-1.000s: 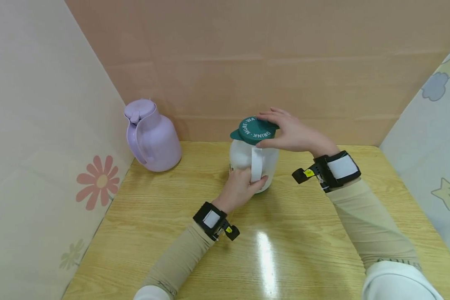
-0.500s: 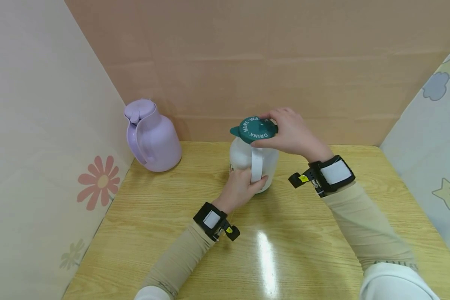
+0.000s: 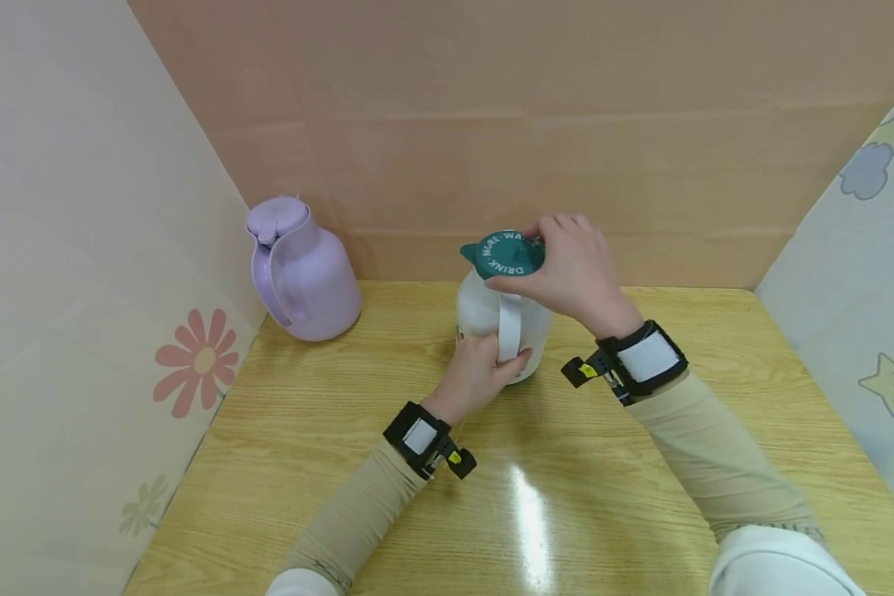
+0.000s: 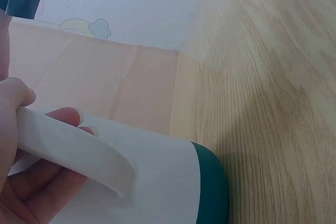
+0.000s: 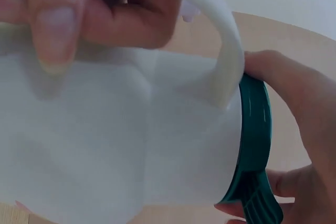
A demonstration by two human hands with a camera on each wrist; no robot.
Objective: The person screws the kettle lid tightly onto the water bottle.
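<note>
White plastic fills both wrist views: the jug (image 3: 502, 319) stands upright on the bench (image 3: 641, 513), toward the back, near the middle. My left hand (image 3: 477, 377) has its grip wrapped round the white handle (image 3: 510, 327) — fingers (image 4: 63, 119) curled through the loop, thumb over the top. My right hand (image 3: 574, 269) comes down from above, its grip clamped on the green lid (image 3: 505, 253) (the one with white lettering round its rim), thumb on the near edge, fingers over the far side. Well apart to the left, a lilac jug (image 3: 298, 273) sits by the corner of the back wall — lid on, handle facing me.
</note>
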